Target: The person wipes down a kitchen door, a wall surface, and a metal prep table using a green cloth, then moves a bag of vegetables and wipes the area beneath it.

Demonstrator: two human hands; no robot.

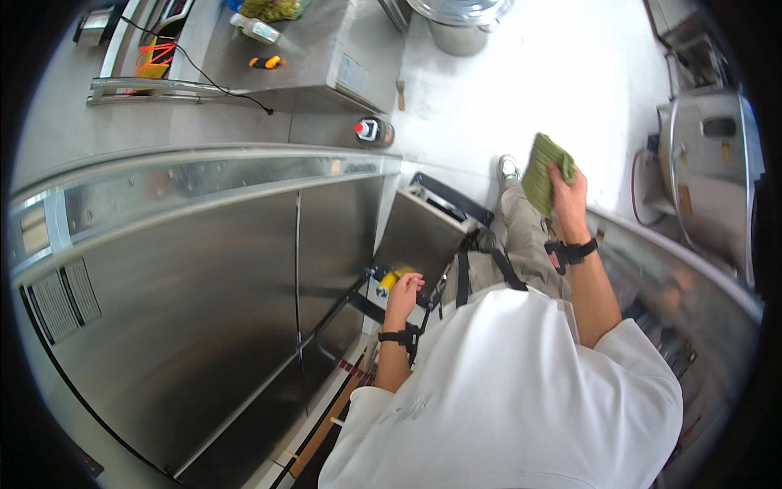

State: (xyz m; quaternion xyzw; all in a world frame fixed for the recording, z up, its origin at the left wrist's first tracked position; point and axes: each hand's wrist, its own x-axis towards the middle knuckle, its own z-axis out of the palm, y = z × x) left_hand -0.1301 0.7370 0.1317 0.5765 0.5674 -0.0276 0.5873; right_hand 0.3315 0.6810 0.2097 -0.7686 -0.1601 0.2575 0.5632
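My right hand (569,186) grips a folded green cloth (540,174) by its right edge, out over the pale floor near my leg. Lower and to the left, my left hand (408,291) is raised with its fingers loosely curled; nothing shows in it. Just behind those fingers is a yellow object (391,281), partly hidden and blurred, so I cannot tell what it is or whether the hand touches it. Black straps with small devices circle both wrists. A metal box-like unit (415,238) with a black handle stands in front of my left hand.
A large steel panel (232,293) fills the left side. A dark bottle with a red cap (374,132) stands by the steel cabinet (293,67). A lidded pot (459,33) is at the top. A long metal edge (672,257) and a steel machine (712,177) lie right.
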